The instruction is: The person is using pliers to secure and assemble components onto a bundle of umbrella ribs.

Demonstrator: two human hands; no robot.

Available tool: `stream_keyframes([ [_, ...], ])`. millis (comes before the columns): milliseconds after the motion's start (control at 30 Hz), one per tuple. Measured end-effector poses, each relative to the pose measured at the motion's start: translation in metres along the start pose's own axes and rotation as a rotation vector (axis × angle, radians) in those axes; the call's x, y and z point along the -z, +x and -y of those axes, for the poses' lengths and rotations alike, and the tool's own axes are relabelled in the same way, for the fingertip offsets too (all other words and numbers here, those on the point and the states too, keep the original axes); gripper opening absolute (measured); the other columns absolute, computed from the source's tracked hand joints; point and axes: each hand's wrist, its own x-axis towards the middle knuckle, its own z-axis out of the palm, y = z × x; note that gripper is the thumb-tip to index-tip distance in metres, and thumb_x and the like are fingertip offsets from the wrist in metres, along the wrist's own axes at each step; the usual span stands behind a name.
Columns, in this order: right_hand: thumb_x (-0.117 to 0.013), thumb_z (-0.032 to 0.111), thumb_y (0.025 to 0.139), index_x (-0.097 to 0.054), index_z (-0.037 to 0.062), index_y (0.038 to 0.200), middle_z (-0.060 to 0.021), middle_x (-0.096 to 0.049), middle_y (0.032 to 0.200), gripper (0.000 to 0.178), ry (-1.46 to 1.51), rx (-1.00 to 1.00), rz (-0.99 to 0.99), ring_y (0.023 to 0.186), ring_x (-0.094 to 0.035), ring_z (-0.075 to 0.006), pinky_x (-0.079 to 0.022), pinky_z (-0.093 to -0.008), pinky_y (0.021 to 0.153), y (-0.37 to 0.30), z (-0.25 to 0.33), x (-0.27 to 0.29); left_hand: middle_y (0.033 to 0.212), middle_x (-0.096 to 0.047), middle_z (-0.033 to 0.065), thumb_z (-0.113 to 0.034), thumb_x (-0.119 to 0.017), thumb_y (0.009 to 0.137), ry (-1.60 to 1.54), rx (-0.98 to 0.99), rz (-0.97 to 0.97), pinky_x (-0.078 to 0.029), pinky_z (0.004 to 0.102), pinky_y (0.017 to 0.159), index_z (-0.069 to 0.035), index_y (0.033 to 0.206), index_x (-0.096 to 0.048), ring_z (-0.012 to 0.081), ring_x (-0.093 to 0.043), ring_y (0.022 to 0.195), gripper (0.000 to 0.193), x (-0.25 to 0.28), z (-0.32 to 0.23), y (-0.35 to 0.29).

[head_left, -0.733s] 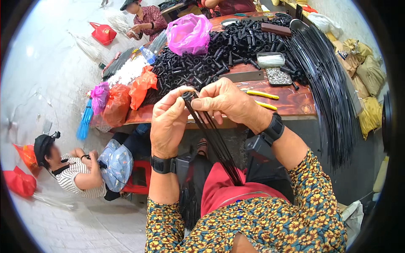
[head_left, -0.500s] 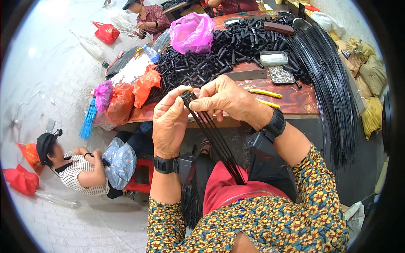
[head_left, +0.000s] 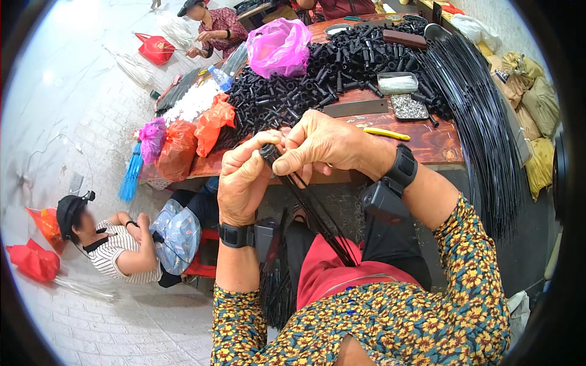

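Both hands are raised close together in front of the near edge of the bench [head_left: 430, 145], closed on one work piece. The left hand [head_left: 243, 183] pinches a black tubular fitting [head_left: 268, 152] at its upper end; the right hand [head_left: 332, 143] is curled against the fitting, thumb on its side, fingertips partly hidden. Black strands [head_left: 321, 221] slope from the fitting down to the red cloth [head_left: 322, 268] on the lap, one strand standing slightly apart from the bundle. On the bench beyond lie a heap of black fittings [head_left: 290, 100], a flat metal bar [head_left: 357, 108] and a yellow handle [head_left: 387, 132] near the right wrist. Long black strands [head_left: 479, 146] hang over the bench's right side.
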Motion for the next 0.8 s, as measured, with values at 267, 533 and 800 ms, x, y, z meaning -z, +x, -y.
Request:
stream_keyframes([
  [267,-0.08,0.025,0.077,-0.069,0.0018,0.073,-0.0046,-0.064,0.062,0.026,-0.032,0.025,-0.156,0.047,-0.053,-0.004,-0.036,-0.0175,0.037,0.003,-0.007,0.003,0.109,-0.066,0.0116,-0.011,-0.058,0.093,0.205,0.035,-0.28,-0.046,0.0297,0.092,0.006,0.114,-0.062,0.0166,-0.062,0.099,0.027,-0.024,-0.009,0.004],
  [533,-0.07,0.02,0.082,-0.063,-0.006,0.069,-0.0075,-0.049,0.049,0.029,-0.485,0.325,-0.429,0.051,-0.042,-0.0052,-0.034,-0.032,0.045,-0.003,-0.014,-0.008,0.098,-0.066,0.0074,-0.004,-0.058,0.092,0.141,-0.062,-0.625,-0.054,0.0302,0.075,0.002,0.121,-0.057,0.0162,-0.065,0.082,0.03,-0.041,0.01,0.0],
  [800,-0.061,0.016,0.092,-0.067,-0.0024,0.076,-0.0014,-0.061,0.065,0.025,-0.323,0.161,-0.223,0.055,-0.058,-0.0055,-0.052,-0.023,0.046,-0.006,-0.003,0.002,0.087,-0.068,0.0051,-0.007,-0.068,0.087,-0.014,-0.03,-0.591,-0.052,0.0244,0.066,0.0,0.097,-0.067,0.0117,-0.064,0.073,0.013,-0.029,0.033,0.002],
])
